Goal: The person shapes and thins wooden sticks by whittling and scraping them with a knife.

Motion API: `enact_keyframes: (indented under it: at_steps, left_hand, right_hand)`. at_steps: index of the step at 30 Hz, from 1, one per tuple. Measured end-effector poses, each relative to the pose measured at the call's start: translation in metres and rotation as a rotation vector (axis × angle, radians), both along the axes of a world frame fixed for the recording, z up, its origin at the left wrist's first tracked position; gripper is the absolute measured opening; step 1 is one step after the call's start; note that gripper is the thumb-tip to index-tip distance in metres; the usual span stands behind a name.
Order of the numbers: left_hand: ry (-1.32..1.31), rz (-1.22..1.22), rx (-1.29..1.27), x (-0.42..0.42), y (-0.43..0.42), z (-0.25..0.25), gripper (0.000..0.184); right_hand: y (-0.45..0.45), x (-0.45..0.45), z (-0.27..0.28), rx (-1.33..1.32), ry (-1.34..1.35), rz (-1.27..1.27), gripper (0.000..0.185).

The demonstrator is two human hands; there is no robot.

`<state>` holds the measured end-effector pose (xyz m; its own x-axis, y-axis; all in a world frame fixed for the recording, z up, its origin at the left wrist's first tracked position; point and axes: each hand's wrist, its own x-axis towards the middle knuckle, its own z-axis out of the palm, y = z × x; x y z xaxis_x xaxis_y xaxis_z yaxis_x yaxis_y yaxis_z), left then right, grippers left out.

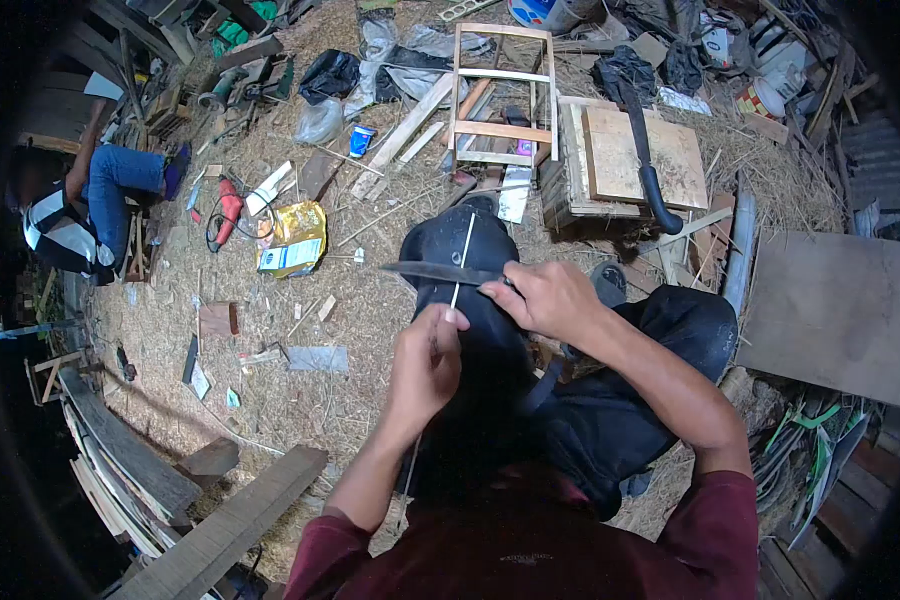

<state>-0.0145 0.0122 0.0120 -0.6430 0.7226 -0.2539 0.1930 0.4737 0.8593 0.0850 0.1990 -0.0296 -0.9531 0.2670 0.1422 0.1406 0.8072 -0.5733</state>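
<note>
My right hand (555, 300) is closed around the handle of a knife (425, 270), its dark blade pointing left. The blade lies across a thin pale strip (467, 240), which looks like split bamboo or cane. My left hand (428, 362) pinches that strip just below the blade. The strip's upper end reaches past the knife over my dark-trousered knee (492, 240), and a thin length hangs below my left hand. Part of the knife handle is hidden by my fingers.
Straw and shavings cover the ground. A wooden frame (503, 131) stands ahead, beside a wooden block (660, 150) with a long black-handled blade (642, 140) on it. A red power tool (228, 212) and yellow packet (293, 238) lie left. A person (120, 180) sits far left.
</note>
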Motion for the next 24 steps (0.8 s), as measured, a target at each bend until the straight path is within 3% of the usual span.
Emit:
enact_keyframes:
  at_steps: [5, 8, 14, 24]
  left_hand:
    - [0.034, -0.019, -0.027, 0.015, -0.027, -0.002, 0.028]
    - [-0.142, 0.025, -0.182, 0.027, -0.055, -0.001, 0.029]
    - [-0.156, 0.022, 0.099, 0.01, -0.015, -0.006, 0.03]
    - [0.066, 0.055, -0.035, 0.015, -0.029, -0.002, 0.031]
  right_hand:
    - [-0.001, -0.001, -0.007, 0.076, 0.001, -0.097, 0.051]
    - [0.002, 0.001, -0.004, 0.07, -0.047, -0.125, 0.051]
    - [0.001, 0.0, -0.004, -0.054, -0.004, -0.004, 0.051]
    - [-0.013, 0.001, 0.002, 0.105, 0.013, -0.037, 0.049]
